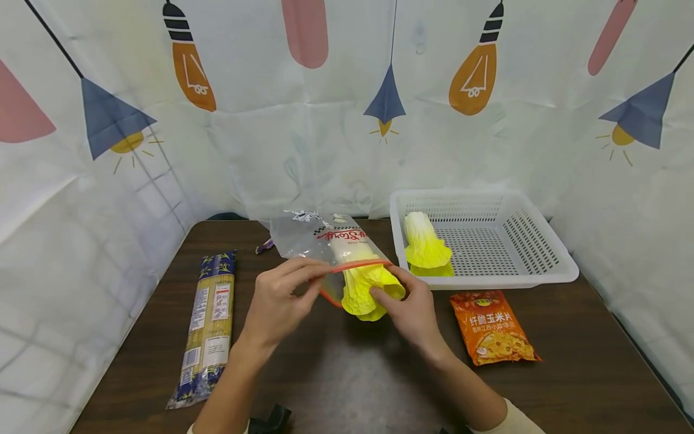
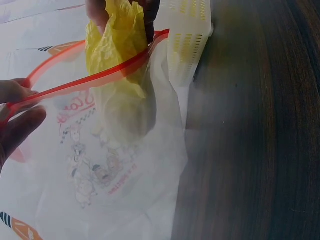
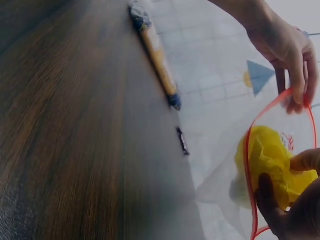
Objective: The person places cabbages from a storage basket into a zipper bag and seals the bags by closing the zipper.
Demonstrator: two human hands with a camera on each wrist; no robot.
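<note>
A clear zip bag (image 1: pixel 298 238) with a red zip edge and printed lettering lies tilted at mid-table, its mouth toward me. Partly inside it is a yellow-and-white napa cabbage (image 1: pixel 363 292), its frilled yellow end sticking out of the mouth. With thumb and fingers my left hand (image 1: pixel 282 301) pinches the left side of the red edge, holding the mouth apart. My right hand (image 1: pixel 414 310) grips the cabbage's leafy end, thumb on top, at the right end of the opening. In the right wrist view, the cabbage (image 3: pixel 270 155) sits between the thumb and fingers.
A white perforated basket (image 1: pixel 488 241) at the back right holds another napa cabbage (image 1: pixel 425 244). In front of it lies an orange snack packet (image 1: pixel 490 328). At left is a long pack of noodles (image 1: pixel 211 325), with a small purple wrapped item (image 1: pixel 264 246) behind. Printed cloth surrounds the table.
</note>
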